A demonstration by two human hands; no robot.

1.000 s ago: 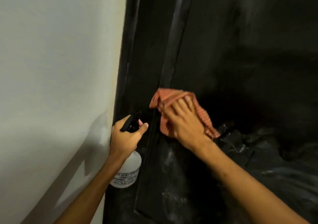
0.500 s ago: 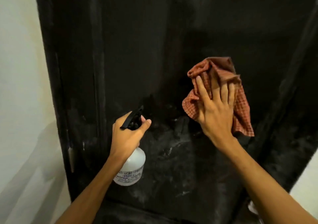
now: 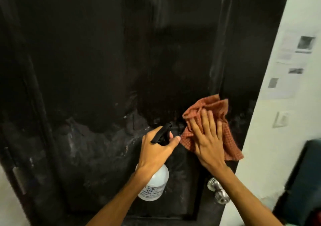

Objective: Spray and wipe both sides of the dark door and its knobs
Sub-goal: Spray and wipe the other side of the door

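Wiping now at the right-hand stile of the dark door (image 3: pixel 104 52), with the cloth (image 3: pixel 213 109) carried rightward and lower than 0.5 s ago, off the middle panel. Pressing it to the wood with the right hand (image 3: pixel 208 142), fingers straight and spread, not curled round the fabric. Gripping the spray bottle (image 3: pixel 154 187) by its neck in the left hand (image 3: pixel 156 151), just left of the cloth.

Probably means 1 more strip of this side covered, with the metal knob (image 3: pixel 219 192) under the right forearm not yet wiped and the other side to come.

Looks dull black, blotched and streaked grey-white across the lower half, darker higher up. Stands straight ahead, filling most of the view, next to the white wall (image 3: pixel 260 139) on the right.
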